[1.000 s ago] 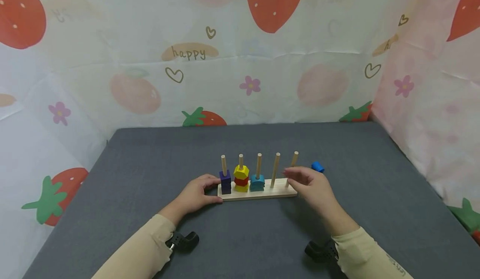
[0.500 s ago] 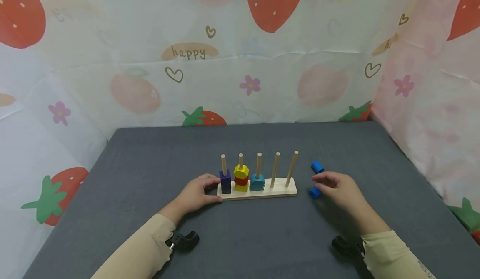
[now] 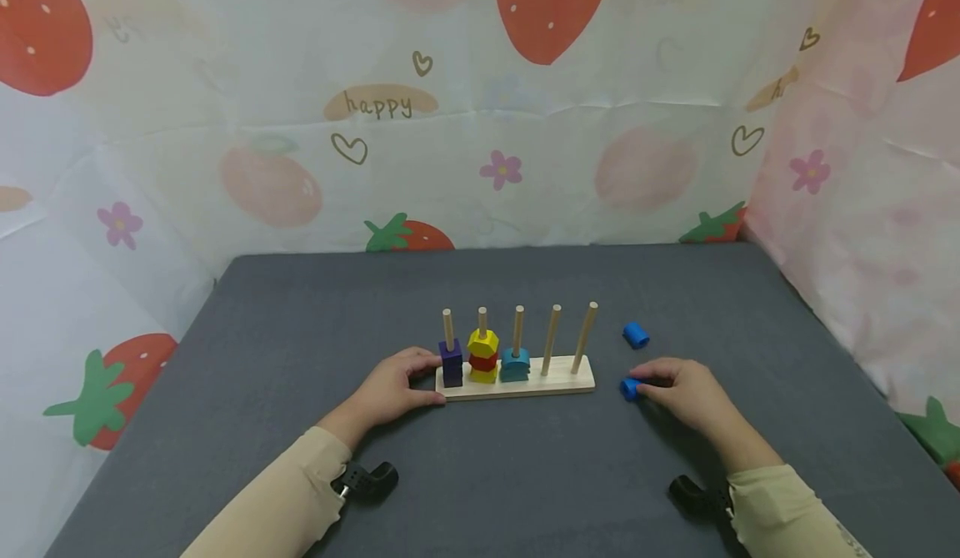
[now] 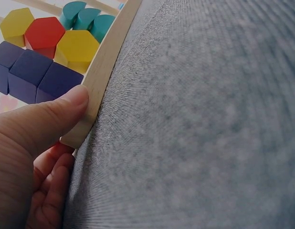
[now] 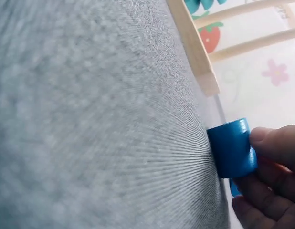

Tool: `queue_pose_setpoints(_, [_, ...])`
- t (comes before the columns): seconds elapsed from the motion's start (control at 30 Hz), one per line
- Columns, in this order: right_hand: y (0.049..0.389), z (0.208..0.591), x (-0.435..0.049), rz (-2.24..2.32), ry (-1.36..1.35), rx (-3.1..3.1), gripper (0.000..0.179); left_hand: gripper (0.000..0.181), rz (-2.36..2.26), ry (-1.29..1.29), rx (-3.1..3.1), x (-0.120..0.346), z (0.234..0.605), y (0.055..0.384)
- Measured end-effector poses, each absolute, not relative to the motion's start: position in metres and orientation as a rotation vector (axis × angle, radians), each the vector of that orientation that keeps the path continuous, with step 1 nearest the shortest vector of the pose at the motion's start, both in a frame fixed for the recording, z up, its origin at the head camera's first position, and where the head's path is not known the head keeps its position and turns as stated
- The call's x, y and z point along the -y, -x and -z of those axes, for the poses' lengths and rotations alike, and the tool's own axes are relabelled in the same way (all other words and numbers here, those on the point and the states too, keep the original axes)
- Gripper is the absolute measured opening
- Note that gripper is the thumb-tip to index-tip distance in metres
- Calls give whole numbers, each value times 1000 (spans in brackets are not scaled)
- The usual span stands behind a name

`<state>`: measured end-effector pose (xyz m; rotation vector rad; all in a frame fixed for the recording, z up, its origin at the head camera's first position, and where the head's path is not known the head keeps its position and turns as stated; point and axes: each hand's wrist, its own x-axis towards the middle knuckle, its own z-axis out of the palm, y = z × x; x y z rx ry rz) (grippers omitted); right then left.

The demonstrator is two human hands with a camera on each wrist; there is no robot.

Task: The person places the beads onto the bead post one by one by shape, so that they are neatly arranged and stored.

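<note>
A wooden peg board (image 3: pixel 558 383) with a row of upright pegs stands mid-table. My left hand (image 3: pixel 390 387) grips its left end; in the left wrist view the thumb (image 4: pixel 76 98) presses on the near corner. Dark purple square blocks (image 4: pixel 30 69) fill the leftmost peg. Beside them are yellow and red hexagons (image 3: pixel 483 356), then teal rounded blocks (image 3: pixel 515 366). The two right pegs (image 3: pixel 551 341) are bare. Right of the board, my right hand (image 3: pixel 686 391) pinches a blue cylinder (image 5: pixel 232 148) between thumb and fingers, low over the cloth.
A second blue cylinder (image 3: pixel 636 335) lies farther back on the right, behind my right hand. Dark grey cloth (image 3: pixel 480 491) covers the table. A strawberry-print curtain (image 3: pixel 555 183) rises along its back edge and sides.
My right hand moved from the rightmost peg out to the right, then down to the nearer blue cylinder and took hold of it. The left hand stays at the board's end.
</note>
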<state>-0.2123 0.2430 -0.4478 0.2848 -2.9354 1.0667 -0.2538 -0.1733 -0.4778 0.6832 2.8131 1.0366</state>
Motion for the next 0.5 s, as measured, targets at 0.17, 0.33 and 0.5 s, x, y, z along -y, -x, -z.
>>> queue_pose_setpoints(0.17, [213,450,-244,-1039,-288,2965,22,57,-1040,-694,-2811,173,478,254])
queue_pose_setpoints(0.33, [214,451,-245,-990,-321,2980,25,57,-1023,-699,-2817,173,480,255])
queue_pose_setpoints(0.5, [216,454,-244,-948,-375,2992,28,57,-1019,-697,-2820,174,481,256])
